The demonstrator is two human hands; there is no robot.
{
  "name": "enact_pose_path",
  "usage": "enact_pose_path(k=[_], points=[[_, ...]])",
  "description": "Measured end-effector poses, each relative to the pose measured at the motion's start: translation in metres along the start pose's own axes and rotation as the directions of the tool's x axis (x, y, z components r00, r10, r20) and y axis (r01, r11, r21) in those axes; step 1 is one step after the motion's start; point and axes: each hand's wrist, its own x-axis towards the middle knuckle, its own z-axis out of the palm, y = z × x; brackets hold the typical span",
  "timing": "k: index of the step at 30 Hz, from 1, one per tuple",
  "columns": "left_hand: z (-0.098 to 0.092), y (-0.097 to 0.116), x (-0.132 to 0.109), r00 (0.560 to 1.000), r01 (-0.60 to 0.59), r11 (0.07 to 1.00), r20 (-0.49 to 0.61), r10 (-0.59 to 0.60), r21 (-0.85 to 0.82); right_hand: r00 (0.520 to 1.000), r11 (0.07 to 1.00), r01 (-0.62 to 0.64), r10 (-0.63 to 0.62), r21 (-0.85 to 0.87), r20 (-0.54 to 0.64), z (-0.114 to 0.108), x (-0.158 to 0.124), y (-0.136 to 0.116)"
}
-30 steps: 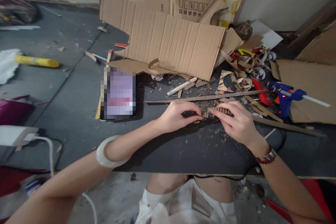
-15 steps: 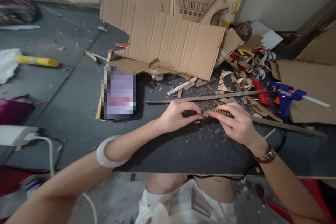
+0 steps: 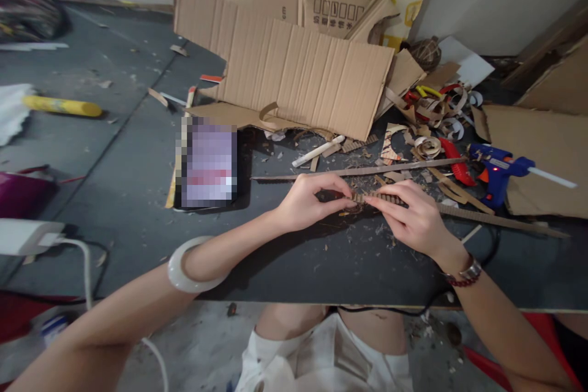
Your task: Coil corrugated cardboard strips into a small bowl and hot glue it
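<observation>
My left hand (image 3: 312, 202) and my right hand (image 3: 407, 214) meet over a narrow ridged cardboard strip (image 3: 381, 197) on the dark table. Fingertips of both hands pinch it, the left at its near end and the right along its top. Part of the strip is hidden under my fingers. Just beyond my hands lies a long thin cardboard strip (image 3: 361, 170), and another long strip (image 3: 500, 219) runs out past my right hand. Cardboard crumbs are scattered under both hands.
A blue hot glue gun (image 3: 498, 171) rests on cardboard to the right, beside a red-handled tool (image 3: 452, 162). Curled cardboard scraps (image 3: 432, 110) pile behind it. Large cardboard sheets (image 3: 298, 70) stand at the back, and a blurred phone (image 3: 209, 165) lies left.
Both hands stay on the ridged strip, shifting only slightly. The view has moved a little.
</observation>
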Motion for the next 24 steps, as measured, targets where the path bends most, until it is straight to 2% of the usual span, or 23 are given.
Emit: enact_pose_path(k=[24], points=[[0.0012,0.0005,0.0000,0.999,0.035,0.999,-0.013,-0.036,-0.034,0.999,0.999,-0.023,0.022,0.033,0.023,0.0054,-0.0027,-0.0015]])
